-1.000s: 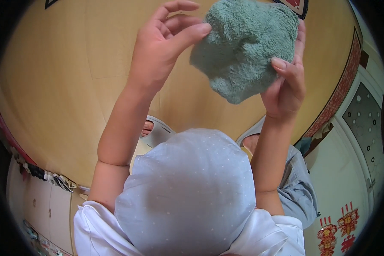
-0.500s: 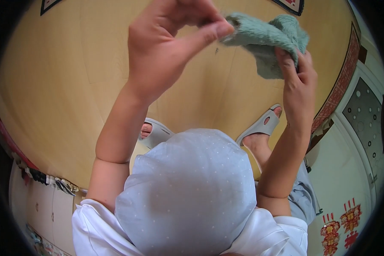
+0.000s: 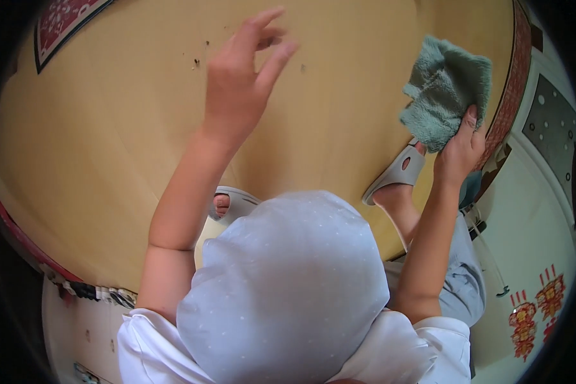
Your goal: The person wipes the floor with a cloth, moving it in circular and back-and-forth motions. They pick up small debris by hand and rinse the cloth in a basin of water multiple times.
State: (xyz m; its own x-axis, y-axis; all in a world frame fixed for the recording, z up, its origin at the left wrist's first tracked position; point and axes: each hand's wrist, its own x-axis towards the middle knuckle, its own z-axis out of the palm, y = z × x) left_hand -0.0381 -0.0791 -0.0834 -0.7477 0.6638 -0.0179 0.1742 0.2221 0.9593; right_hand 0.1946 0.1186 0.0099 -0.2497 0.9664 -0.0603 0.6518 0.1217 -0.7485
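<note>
A fluffy green cleaning cloth (image 3: 451, 83) hangs above the floor at the right, partly unfolded and rumpled. My right hand (image 3: 461, 148) grips its lower corner, with the thumb pressed on the near face. My left hand (image 3: 240, 80) is raised at the upper middle, well apart from the cloth. Its fingers are spread and slightly curled, somewhat blurred at the tips, and nothing is in them. Several small dark crumbs (image 3: 196, 63) lie on the floor just left of that hand.
The wooden-coloured floor (image 3: 109, 160) spreads beneath. My feet wear grey slippers (image 3: 397, 174). A red patterned mat (image 3: 64, 25) lies at the far left, another along the right edge. A white door (image 3: 550, 141) and red wall decorations (image 3: 525, 323) are at the right.
My left hand has let go of the cloth and moved away to the left. My right hand has carried the cloth rightward and slightly nearer, where it hangs more spread out.
</note>
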